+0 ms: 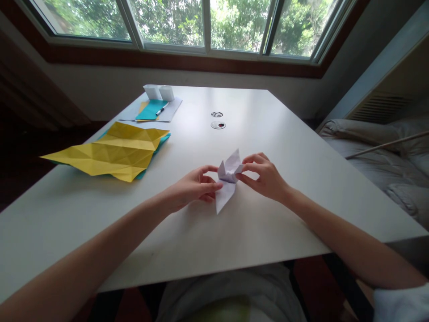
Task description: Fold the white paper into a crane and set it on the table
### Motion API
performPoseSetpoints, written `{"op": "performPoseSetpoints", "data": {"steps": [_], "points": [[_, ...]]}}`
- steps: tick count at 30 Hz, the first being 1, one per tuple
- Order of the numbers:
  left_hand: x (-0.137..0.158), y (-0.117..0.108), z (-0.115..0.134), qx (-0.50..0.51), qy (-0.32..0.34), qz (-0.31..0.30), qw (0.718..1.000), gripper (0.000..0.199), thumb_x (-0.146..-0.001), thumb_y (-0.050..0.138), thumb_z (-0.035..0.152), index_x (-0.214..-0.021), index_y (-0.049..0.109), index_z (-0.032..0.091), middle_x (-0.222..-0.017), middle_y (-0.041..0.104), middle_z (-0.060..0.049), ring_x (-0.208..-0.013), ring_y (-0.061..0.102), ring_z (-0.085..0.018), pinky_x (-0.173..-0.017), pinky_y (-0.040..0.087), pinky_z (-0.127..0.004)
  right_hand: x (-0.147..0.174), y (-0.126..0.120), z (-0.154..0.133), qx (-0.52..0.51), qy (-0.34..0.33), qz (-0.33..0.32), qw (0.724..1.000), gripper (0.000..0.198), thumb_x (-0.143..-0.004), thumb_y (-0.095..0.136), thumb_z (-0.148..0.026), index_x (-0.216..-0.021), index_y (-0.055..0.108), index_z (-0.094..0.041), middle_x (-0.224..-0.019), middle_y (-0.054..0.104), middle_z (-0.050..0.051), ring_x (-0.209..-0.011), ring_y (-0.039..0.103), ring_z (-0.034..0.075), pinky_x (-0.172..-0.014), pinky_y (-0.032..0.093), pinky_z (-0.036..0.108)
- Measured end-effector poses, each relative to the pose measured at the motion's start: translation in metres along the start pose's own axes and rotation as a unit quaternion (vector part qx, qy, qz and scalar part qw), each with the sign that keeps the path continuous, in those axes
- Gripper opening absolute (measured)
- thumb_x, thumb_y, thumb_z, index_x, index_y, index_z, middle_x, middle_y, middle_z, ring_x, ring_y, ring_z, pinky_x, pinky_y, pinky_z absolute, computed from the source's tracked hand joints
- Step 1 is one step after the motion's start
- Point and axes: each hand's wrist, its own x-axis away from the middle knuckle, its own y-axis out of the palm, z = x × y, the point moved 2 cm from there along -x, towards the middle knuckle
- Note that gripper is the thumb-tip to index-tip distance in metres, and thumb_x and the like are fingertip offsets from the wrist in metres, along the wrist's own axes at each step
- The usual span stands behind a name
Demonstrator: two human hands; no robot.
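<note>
A white folded origami paper (pixel 229 177) is held just above the table near its front middle, with pointed flaps at its top and bottom. My left hand (pixel 197 187) grips its left side, the thumb lying on the lower flap. On the other side, my right hand (pixel 263 175) pinches the right flap between thumb and fingers. The paper's underside and the tips of some left fingers are hidden.
Creased yellow paper (pixel 114 150) lies over teal paper (pixel 142 174) at the left. Farther back are a teal sheet (pixel 150 108), a pen (pixel 162 109) and two white folded paper pieces (pixel 166 93). Two round discs (pixel 218 125) sit mid-table, before the window (pixel 169 22).
</note>
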Motion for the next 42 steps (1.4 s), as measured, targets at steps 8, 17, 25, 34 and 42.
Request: {"op": "performPoseSetpoints", "data": {"steps": [8,17,25,34,42], "points": [[0.003,-0.004,0.009,-0.274,0.241,0.102,0.925,0.021,-0.075,0.062,0.036,-0.080,0.065,0.016,-0.075,0.061,-0.003,-0.064,0.055,-0.012,-0.058,0.045,-0.020,0.000,0.003,-0.004,-0.092,0.037,-0.069,0.993,0.013,-0.081,0.059,-0.031,-0.077,0.065,-0.020,-0.078,0.065,0.004,-0.070,0.057,0.014,-0.063,0.044,0.026],[-0.001,-0.021,0.008,-0.293,0.237,0.091,0.922,0.019,-0.075,0.061,0.034,-0.075,0.068,0.015,-0.068,0.066,-0.002,-0.064,0.058,-0.013,-0.063,0.047,-0.021,0.000,-0.001,0.005,-0.135,0.058,-0.105,0.984,0.013,-0.081,0.058,-0.029,-0.081,0.066,-0.019,-0.079,0.066,0.004,-0.070,0.057,0.013,-0.060,0.042,0.023],[-0.004,-0.017,0.004,-0.288,0.236,0.086,0.924,0.023,-0.076,0.060,0.036,-0.077,0.066,0.014,-0.069,0.064,-0.003,-0.064,0.057,-0.013,-0.061,0.046,-0.022,0.000,0.001,0.001,-0.138,0.090,-0.095,0.982,0.015,-0.079,0.059,-0.031,-0.077,0.064,-0.018,-0.075,0.064,0.003,-0.065,0.055,0.012,-0.056,0.040,0.023],[-0.002,-0.004,0.006,-0.301,0.254,0.095,0.914,0.021,-0.076,0.061,0.035,-0.081,0.067,0.016,-0.064,0.060,-0.001,-0.058,0.052,-0.010,-0.053,0.041,-0.018,0.000,0.005,-0.006,-0.145,0.064,-0.096,0.983,0.019,-0.079,0.059,-0.034,-0.091,0.065,-0.020,-0.077,0.065,0.003,-0.067,0.056,0.012,-0.064,0.043,0.025],[0.000,0.001,0.005,-0.312,0.265,0.099,0.907,0.025,-0.072,0.065,0.037,-0.088,0.066,0.018,-0.061,0.056,0.002,-0.054,0.046,-0.008,-0.052,0.036,-0.018,0.001,0.005,-0.008,-0.156,0.048,-0.093,0.982,0.021,-0.079,0.060,-0.032,-0.095,0.066,-0.020,-0.081,0.061,0.004,-0.065,0.052,0.010,-0.061,0.044,0.023]]}}
